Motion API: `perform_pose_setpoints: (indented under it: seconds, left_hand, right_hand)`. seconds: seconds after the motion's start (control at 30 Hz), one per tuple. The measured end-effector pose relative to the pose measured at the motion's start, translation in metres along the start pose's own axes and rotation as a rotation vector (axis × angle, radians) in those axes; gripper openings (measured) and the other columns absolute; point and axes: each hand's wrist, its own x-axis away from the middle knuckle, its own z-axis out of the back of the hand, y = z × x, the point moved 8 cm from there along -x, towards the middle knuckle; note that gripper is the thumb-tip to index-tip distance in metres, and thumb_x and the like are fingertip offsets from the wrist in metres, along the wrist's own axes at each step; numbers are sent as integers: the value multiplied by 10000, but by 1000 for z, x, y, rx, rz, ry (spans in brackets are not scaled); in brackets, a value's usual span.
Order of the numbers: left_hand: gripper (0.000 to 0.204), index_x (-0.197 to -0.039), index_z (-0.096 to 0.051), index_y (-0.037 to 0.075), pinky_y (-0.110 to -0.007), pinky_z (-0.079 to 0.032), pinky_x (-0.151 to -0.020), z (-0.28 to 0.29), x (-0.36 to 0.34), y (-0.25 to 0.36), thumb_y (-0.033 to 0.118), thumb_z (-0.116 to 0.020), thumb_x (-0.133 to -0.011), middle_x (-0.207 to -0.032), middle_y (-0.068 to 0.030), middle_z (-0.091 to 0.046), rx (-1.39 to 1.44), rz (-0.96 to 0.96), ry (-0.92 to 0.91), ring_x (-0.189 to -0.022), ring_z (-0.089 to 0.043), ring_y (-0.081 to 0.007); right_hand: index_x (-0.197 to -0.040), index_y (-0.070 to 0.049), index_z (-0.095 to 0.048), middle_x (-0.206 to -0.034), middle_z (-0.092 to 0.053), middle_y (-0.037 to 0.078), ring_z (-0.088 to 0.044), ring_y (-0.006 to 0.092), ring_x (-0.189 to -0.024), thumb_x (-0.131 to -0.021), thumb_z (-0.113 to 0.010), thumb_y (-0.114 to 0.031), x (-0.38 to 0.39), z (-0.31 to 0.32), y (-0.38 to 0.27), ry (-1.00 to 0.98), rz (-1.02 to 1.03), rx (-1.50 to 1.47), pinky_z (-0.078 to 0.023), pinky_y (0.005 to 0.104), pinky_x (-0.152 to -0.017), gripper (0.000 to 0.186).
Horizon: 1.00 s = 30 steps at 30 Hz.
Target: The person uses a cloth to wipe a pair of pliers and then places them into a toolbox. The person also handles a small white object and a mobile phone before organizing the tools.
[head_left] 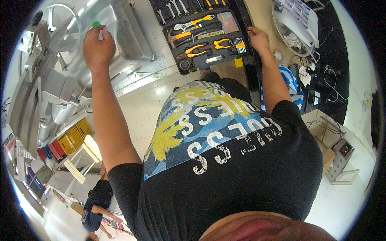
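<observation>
Above the steel sink (126,44) at the left, my left hand (97,50) is closed, thumb and fingers drawn together. A small green thing (96,24) shows just past its fingertips; the rest of it is hidden by the hand. At the right, my right hand (259,40) is bent with its fingers curled at the dark counter edge (250,60); whatever lies under them is hidden. Between the hands, an open black tool case (173,50) holds wrenches (177,9), an adjustable wrench (193,25), a hammer (183,35), orange-handled pliers (195,51) and hex keys (240,45).
Right of my right arm are a white plastic container (299,30), a blue-and-white striped cloth (287,78) and loose cables (335,86). Behind at the left are a pale stool (82,158), yellow bins (75,136) and another person (98,201). A cardboard box (321,124) stands at the right.
</observation>
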Motion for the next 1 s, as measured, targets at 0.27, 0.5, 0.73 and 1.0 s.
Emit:
perform_pose_setpoints:
  seconds: [0.27, 0.5, 0.73, 1.0]
  left_hand:
    - [248, -1041, -714, 94, -432, -494, -935, 3, 1, -2, 251, -579, -904, -1131, -127, -685, -34, -3, 25, -1081, -627, -341]
    - [256, -1064, -715, 94, -421, -481, -967, 3, 0, -1, 241, -580, -904, -1184, -130, -671, -13, 59, 1, -1108, -623, -332]
    - [265, -1079, -717, 84, -423, -482, -964, 1, 2, 0, 233, -585, -904, -1153, -146, -681, -41, 28, -10, -1110, -629, -334]
    - [216, -1008, -705, 72, -436, -502, -906, 5, 1, 7, 220, -604, -888, -1082, -153, -689, 15, -72, 34, -1026, -640, -359]
  right_hand:
    - [-1163, -98, -702, -1088, -716, 164, -696, 318, -1010, -944, -611, -301, 0, -23, -45, -190, 65, -9, -534, 386, -869, 312]
    - [-1102, -82, -715, -1082, -706, 174, -684, 346, -994, -912, -585, -195, 113, -54, -3, -490, -5, 51, -532, 418, -901, 256]
    - [-1259, -86, -634, -1316, -591, 200, -577, 363, -1205, -874, -629, -202, 159, -49, 18, -183, 49, 55, -461, 416, -1026, 402]
    - [-1326, -110, -596, -1406, -524, 209, -512, 370, -1290, -852, -672, -215, 159, -73, 19, -252, -112, -47, -400, 394, -1106, 491]
